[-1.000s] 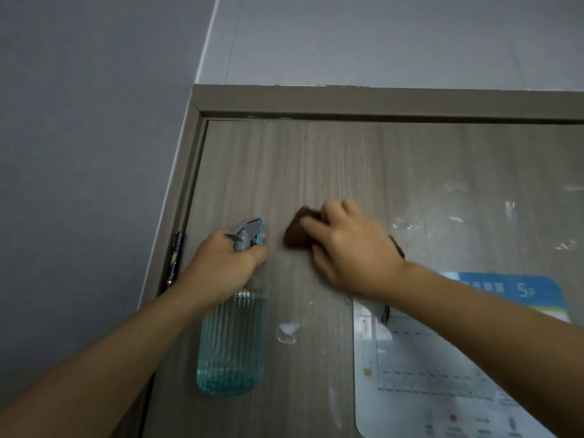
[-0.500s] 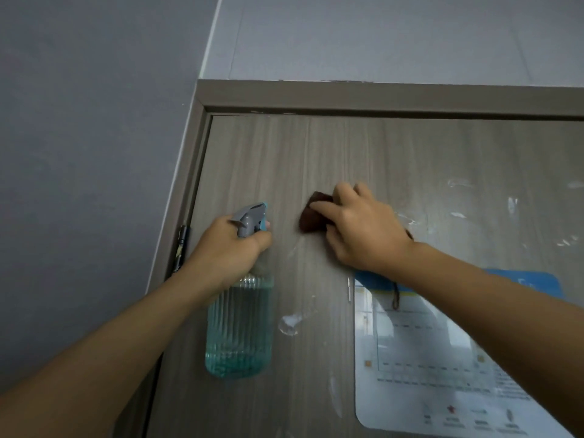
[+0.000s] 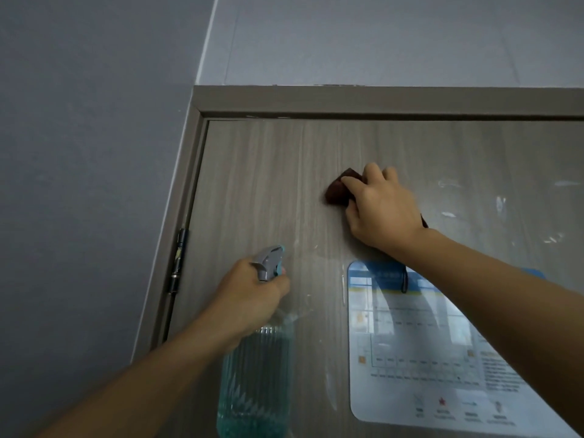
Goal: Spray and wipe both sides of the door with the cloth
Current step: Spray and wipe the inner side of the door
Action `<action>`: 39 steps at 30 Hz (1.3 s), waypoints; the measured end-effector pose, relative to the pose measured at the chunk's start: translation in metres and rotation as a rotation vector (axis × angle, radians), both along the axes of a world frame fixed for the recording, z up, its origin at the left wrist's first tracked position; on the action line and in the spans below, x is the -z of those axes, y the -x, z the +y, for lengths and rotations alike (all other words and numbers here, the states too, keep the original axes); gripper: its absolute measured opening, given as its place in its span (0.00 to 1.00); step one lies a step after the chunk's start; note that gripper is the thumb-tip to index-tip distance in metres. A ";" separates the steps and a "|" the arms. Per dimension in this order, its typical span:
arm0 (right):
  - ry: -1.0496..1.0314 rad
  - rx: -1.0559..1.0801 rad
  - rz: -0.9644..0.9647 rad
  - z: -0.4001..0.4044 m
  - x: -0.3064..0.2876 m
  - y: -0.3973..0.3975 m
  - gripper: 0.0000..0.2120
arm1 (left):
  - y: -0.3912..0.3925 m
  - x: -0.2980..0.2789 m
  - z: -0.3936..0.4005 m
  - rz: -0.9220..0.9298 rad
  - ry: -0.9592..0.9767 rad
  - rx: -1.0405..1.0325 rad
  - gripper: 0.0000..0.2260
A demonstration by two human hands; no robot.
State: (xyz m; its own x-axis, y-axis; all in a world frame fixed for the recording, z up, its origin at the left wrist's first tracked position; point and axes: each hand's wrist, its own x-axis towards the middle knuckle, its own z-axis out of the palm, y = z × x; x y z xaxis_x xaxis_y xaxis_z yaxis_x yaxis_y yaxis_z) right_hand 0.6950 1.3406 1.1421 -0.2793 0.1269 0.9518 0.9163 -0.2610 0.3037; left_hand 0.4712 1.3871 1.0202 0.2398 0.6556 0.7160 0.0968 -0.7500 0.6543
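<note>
Right hand (image 3: 384, 210) presses the cloth (image 3: 338, 192) flat on the door (image 3: 268, 184), near its top edge. Left hand (image 3: 249, 298) grips the bottle (image 3: 254, 380), nearer the hinge edge. Advice: keep even pressure, overlap strokes, work toward the white smears (image 3: 448, 184) at right.

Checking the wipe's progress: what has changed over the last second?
The right hand slid the brown cloth up the door, away from the poster. The left hand keeps gripping the spray bottle, now farther below the cloth.
</note>
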 end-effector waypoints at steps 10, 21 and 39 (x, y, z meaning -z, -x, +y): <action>0.000 -0.016 0.011 0.001 0.003 0.002 0.18 | 0.005 0.002 0.003 -0.004 -0.025 -0.026 0.09; 0.033 -0.130 -0.022 0.019 0.032 0.035 0.17 | 0.027 -0.006 0.011 -0.084 -0.073 -0.258 0.14; 0.282 -0.158 -0.384 0.021 0.080 0.045 0.17 | 0.032 0.002 0.024 -0.036 -0.080 -0.219 0.11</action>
